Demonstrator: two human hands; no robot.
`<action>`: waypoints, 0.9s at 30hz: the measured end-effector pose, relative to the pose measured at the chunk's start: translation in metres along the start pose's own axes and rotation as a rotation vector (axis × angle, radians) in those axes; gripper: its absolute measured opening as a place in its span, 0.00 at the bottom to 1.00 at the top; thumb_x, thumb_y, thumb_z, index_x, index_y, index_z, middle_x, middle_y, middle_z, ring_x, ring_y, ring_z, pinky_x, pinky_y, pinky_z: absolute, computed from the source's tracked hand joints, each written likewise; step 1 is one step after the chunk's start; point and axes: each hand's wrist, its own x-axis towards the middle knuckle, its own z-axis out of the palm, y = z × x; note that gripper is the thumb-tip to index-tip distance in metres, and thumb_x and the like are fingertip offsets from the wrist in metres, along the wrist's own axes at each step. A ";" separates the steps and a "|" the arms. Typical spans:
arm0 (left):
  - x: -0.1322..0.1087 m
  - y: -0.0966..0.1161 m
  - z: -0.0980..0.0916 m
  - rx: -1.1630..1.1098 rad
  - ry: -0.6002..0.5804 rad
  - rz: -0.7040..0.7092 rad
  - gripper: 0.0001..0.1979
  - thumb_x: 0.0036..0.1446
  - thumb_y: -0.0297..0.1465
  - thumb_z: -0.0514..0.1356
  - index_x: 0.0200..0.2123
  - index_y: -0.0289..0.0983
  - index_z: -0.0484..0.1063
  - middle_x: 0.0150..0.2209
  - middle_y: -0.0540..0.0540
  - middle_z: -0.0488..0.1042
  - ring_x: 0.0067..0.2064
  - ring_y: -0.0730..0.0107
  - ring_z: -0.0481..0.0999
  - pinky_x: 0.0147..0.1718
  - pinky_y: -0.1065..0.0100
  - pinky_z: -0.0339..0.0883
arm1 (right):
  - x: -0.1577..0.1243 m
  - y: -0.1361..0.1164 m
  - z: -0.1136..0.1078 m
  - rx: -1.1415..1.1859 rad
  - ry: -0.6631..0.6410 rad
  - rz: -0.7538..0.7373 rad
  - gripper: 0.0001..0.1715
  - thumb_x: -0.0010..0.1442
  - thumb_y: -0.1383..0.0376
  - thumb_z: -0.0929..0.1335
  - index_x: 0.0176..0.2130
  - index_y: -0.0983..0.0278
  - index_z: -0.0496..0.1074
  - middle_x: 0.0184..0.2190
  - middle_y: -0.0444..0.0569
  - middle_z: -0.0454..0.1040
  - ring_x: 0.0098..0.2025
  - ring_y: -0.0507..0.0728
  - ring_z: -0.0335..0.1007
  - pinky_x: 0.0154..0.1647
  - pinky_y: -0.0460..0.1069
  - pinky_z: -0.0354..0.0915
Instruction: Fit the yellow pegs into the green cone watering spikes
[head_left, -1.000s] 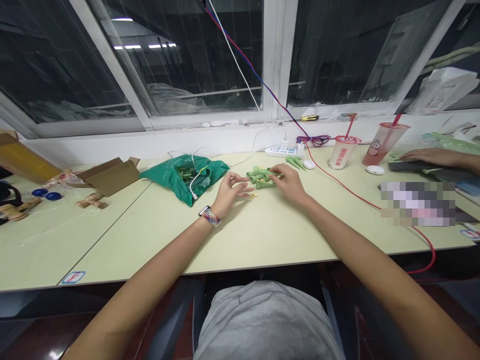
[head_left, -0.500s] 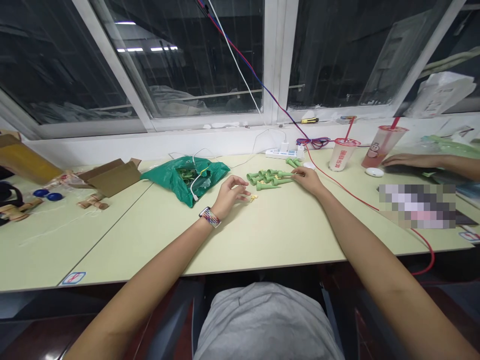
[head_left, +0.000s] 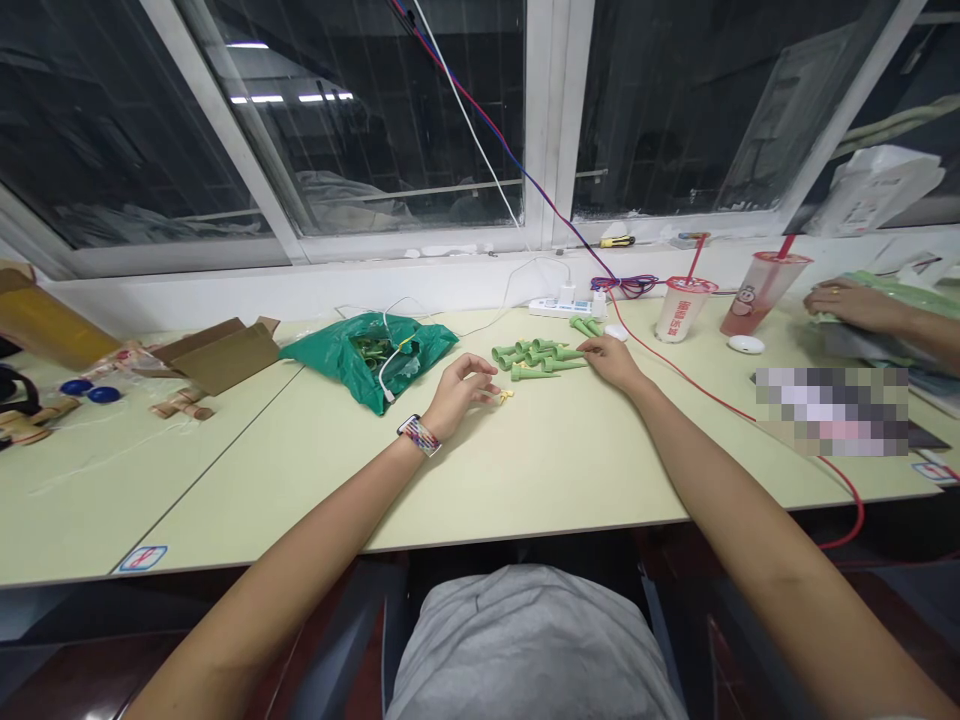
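Note:
Several green cone-shaped pieces (head_left: pixel 534 356) lie in a pile on the pale table (head_left: pixel 480 470). My left hand (head_left: pixel 463 392) is left of the pile, its fingers curved and apart, beside small yellow pieces (head_left: pixel 506 397) on the table; I see nothing held in it. At the pile's right side, my right hand (head_left: pixel 611 358) has its fingertips close to the tips of the green pieces. Whether it grips one cannot be made out. A green plastic bag (head_left: pixel 409 370) with more green pieces inside lies open to the left.
Two cups with red straws (head_left: pixel 684 310) stand at the back right, near a white power strip (head_left: pixel 556 307). A red cable (head_left: pixel 697 379) crosses the right side. Another person's hand (head_left: pixel 855 300) is at far right. Cardboard (head_left: pixel 225 360) and wooden pieces (head_left: pixel 180 404) lie left.
The other person's hand has moved right, onto the green plastic at the far right. My right hand has shifted very slightly left; my left hand is nearly still.

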 end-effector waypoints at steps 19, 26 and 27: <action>0.000 -0.001 0.001 0.002 0.002 -0.018 0.12 0.50 0.32 0.66 0.37 0.36 0.70 0.47 0.43 0.76 0.34 0.69 0.82 0.31 0.67 0.77 | -0.002 0.005 -0.002 -0.204 0.096 -0.012 0.22 0.60 0.71 0.63 0.48 0.69 0.81 0.50 0.65 0.78 0.55 0.70 0.70 0.61 0.65 0.64; 0.001 -0.007 0.001 -0.005 -0.010 -0.012 0.11 0.51 0.32 0.66 0.37 0.36 0.70 0.46 0.44 0.76 0.34 0.69 0.82 0.31 0.67 0.76 | 0.009 0.007 -0.001 -0.304 0.060 0.000 0.24 0.66 0.67 0.61 0.51 0.68 0.82 0.52 0.61 0.80 0.58 0.69 0.68 0.64 0.62 0.60; 0.001 -0.007 0.001 -0.006 -0.014 -0.011 0.11 0.51 0.32 0.66 0.37 0.36 0.70 0.46 0.44 0.76 0.34 0.69 0.82 0.31 0.67 0.76 | 0.010 0.007 0.000 -0.319 0.056 0.012 0.24 0.67 0.67 0.61 0.50 0.67 0.82 0.51 0.61 0.80 0.57 0.69 0.68 0.63 0.62 0.61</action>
